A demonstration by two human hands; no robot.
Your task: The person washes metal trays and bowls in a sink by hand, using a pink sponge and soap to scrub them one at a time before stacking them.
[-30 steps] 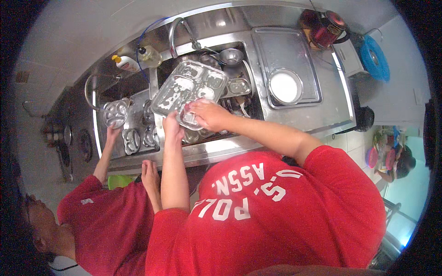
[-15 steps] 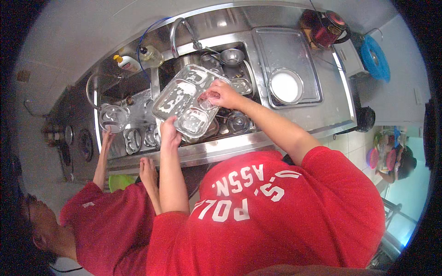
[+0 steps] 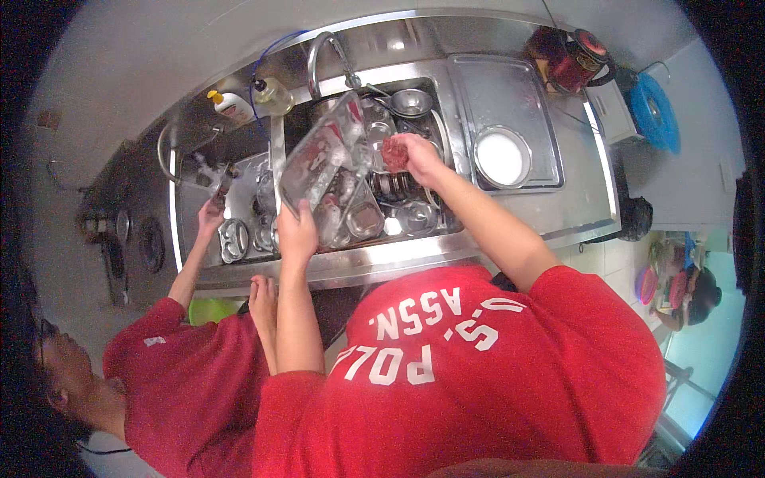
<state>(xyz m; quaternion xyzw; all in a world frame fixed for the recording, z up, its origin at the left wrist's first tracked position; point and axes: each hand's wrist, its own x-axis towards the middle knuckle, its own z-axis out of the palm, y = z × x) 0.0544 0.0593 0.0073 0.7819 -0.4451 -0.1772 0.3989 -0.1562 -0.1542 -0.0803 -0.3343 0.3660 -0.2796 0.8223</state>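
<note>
My left hand (image 3: 297,235) grips the near edge of a shiny compartment tray (image 3: 307,163), which is tipped steeply over the sink (image 3: 444,159). Blurred by motion, the tray shows several hollows. To its right, my right hand (image 3: 420,162) is closed on a reddish scrubber (image 3: 394,154), apart from the tray. Beneath both hands the basin is crowded with metal dishes, among them a small bowl (image 3: 411,103) near the back and a squarish dish (image 3: 365,218) toward the front.
A curved faucet (image 3: 313,68) rises behind the basin. On the right, a metal tray (image 3: 544,127) bears a round pan of white liquid (image 3: 502,157). At left, a co-worker's hand (image 3: 210,215) works over a second basin. Behind it stand a yellow-topped pump bottle (image 3: 229,106) and a clear bottle (image 3: 273,96).
The tray has gone from lying nearly flat to tipped steeply. My right hand has moved off its surface to the right, keeping the scrubber. The co-worker's hand has shifted slightly.
</note>
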